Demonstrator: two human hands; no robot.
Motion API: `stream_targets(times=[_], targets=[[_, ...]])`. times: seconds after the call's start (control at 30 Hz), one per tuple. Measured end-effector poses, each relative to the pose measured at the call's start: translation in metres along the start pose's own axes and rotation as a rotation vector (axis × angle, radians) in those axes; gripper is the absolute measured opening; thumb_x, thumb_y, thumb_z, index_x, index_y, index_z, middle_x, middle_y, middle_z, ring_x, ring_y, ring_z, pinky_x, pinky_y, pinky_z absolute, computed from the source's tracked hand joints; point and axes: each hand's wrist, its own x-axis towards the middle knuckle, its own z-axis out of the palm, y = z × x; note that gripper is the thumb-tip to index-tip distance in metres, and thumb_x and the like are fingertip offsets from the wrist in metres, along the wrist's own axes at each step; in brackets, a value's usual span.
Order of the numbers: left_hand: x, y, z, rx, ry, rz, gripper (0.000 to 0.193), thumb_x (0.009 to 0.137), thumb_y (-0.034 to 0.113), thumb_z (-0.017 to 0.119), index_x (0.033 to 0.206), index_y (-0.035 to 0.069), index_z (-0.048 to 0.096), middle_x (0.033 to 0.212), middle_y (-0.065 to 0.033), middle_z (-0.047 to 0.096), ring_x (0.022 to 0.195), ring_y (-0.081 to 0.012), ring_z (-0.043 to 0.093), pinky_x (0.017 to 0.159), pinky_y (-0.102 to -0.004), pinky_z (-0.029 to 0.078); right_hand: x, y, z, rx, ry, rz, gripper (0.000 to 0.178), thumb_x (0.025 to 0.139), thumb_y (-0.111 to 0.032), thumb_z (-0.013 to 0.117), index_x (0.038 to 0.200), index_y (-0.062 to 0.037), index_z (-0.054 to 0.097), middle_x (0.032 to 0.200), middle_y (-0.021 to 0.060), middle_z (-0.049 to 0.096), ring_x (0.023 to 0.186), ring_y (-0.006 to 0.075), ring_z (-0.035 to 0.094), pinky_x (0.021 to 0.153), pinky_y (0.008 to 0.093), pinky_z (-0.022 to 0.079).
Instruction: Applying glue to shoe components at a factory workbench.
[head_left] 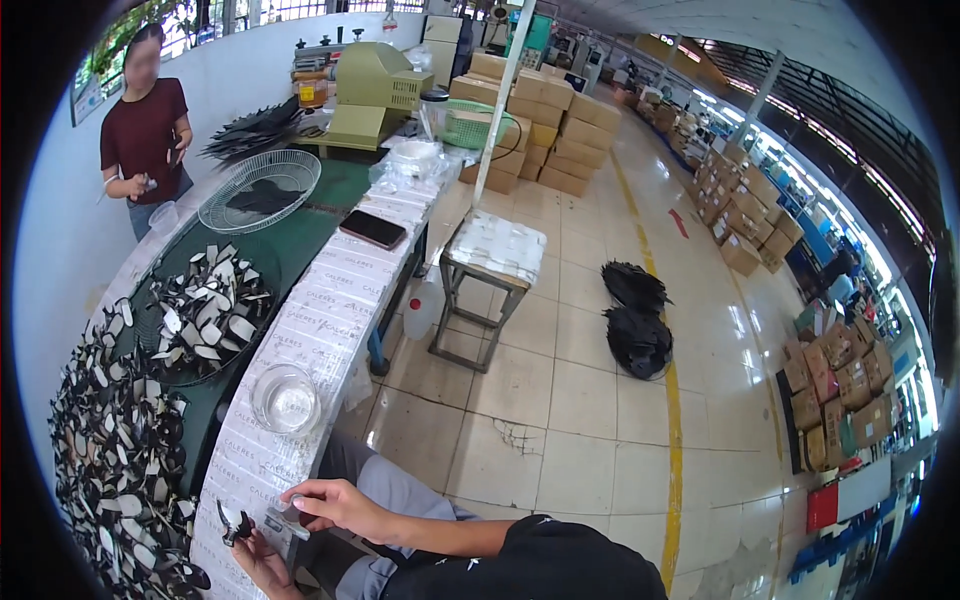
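Observation:
My left hand (262, 566) is closed on a small black piece with a white face (234, 522), held above the near end of the paper-covered bench strip (330, 290). Close beside it, my right hand (340, 507) is bent into a pinch; what sits between its fingertips is too small to make out. Under the right fingers lies a small grey metal item (284, 527), partly hidden by them. Farther along the strip stands a round clear dish (286, 400) that seems to hold clear liquid. A big heap of similar black and white pieces (115, 450) spreads at the left.
A round wire basket (207, 310) holds more pieces; an oval wire basket (258, 192) lies beyond it. A phone (373, 229) rests on the strip. Past the bench are a white-topped stool (497, 245) and black bundles (638, 340). A person (145, 130) stands across the bench.

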Motion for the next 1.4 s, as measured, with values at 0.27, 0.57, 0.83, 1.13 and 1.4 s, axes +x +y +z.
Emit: stream_targets(times=[0.27, 0.57, 0.83, 1.13, 1.4], targets=[[-0.023, 0.019, -0.012, -0.021, 0.279, -0.035, 0.017, 0.096, 0.024, 0.058, 0.097, 0.006, 0.060, 0.093, -0.0029, 0.061, 0.089, -0.0145, 0.060, 0.094, -0.0303, 0.049, 0.021, 0.010, 0.024, -0.105, -0.059, -0.057, 0.024, 0.096, -0.020, 0.060, 0.115, -0.0061, 0.066, 0.095, -0.0013, 0.065, 0.082, 0.0046, 0.057, 0.074, 0.0210, 0.049], [-0.011, 0.037, 0.096, 0.162, -0.021, -0.248, 0.021, 0.095, 0.015, 0.060, 0.110, 0.000, 0.058, 0.099, -0.0053, 0.063, 0.091, -0.0127, 0.064, 0.085, -0.0295, 0.055, 0.032, -0.037, 0.025, -0.736, 0.161, -0.532, 0.022, 0.089, -0.001, 0.063, 0.110, 0.0023, 0.066, 0.112, 0.0123, 0.063, 0.103, 0.0171, 0.060, 0.086, 0.0280, 0.050], [-0.037, 0.082, 0.110, 0.212, 0.093, -0.162, 0.023, 0.091, 0.014, 0.067, 0.108, 0.000, 0.061, 0.094, -0.0032, 0.065, 0.085, -0.0088, 0.063, 0.078, -0.0242, 0.053, 0.038, -0.043, 0.066, -1.222, -0.158, -0.786, 0.023, 0.081, 0.004, 0.068, 0.104, 0.0014, 0.069, 0.111, 0.0169, 0.063, 0.091, 0.0248, 0.065, 0.075, 0.0298, 0.054], [-0.046, 0.084, 0.102, 0.246, 0.053, -0.149, 0.020, 0.091, 0.010, 0.066, 0.107, -0.001, 0.060, 0.098, -0.0037, 0.065, 0.088, -0.0093, 0.063, 0.081, -0.0241, 0.052, 0.038, -0.031, 0.076, -1.247, -0.260, -0.731, 0.026, 0.080, 0.005, 0.070, 0.106, 0.0009, 0.069, 0.111, 0.0165, 0.063, 0.086, 0.0240, 0.066, 0.071, 0.0311, 0.054], [-0.045, 0.084, 0.107, 0.298, 0.076, -0.145, 0.022, 0.090, 0.010, 0.067, 0.107, -0.002, 0.060, 0.098, -0.0031, 0.065, 0.089, -0.0086, 0.062, 0.081, -0.0233, 0.051, 0.039, -0.024, 0.074, -1.337, -0.130, -0.749, 0.026, 0.082, 0.004, 0.069, 0.107, -0.0001, 0.069, 0.110, 0.0153, 0.062, 0.083, 0.0235, 0.065, 0.068, 0.0319, 0.054]])
